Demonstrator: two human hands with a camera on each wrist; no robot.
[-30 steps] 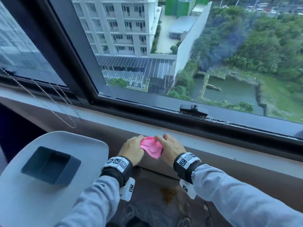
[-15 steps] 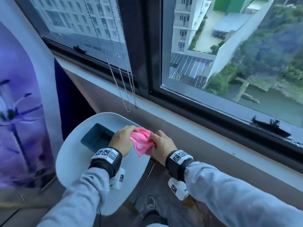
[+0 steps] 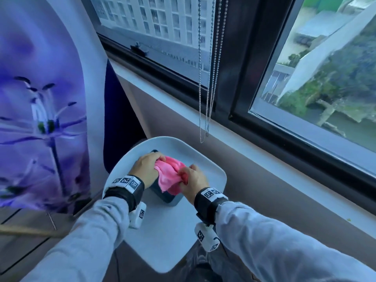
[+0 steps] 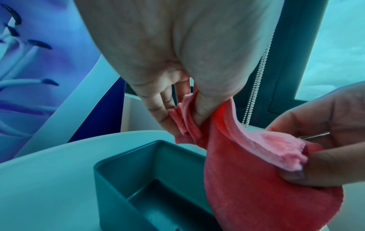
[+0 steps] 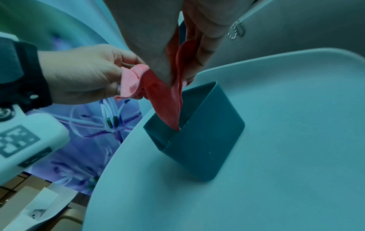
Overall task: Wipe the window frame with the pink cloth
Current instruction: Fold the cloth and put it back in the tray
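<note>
Hands, two of them, shared one pink cloth (image 3: 169, 176). The left hand (image 3: 145, 169) had its grip closed on the cloth's left end, bunched folds pinched between thumb and fingers (image 4: 158, 107). The right hand (image 3: 194, 181) had its grip closed on the right end the same way. Stretched between them, the cloth ran roughly left to right, its long axis level, with a loose flap hanging down into one dark teal rectangular box (image 5: 197, 132), open at the top. The box stood on one pale rounded surface (image 3: 209, 165), beside the wall under the window. Both wrists wore black bands with printed square markers, and both arms had grey sleeves. Beyond the surface ran a pale sill and the dark window frame (image 3: 240, 78), well apart from the cloth, with two panes showing a tall building and trees outside. Two strands of beaded blind chain (image 3: 209, 88) hung against the frame. To the left stood one panel printed with purple flowers (image 3: 40, 119).
</note>
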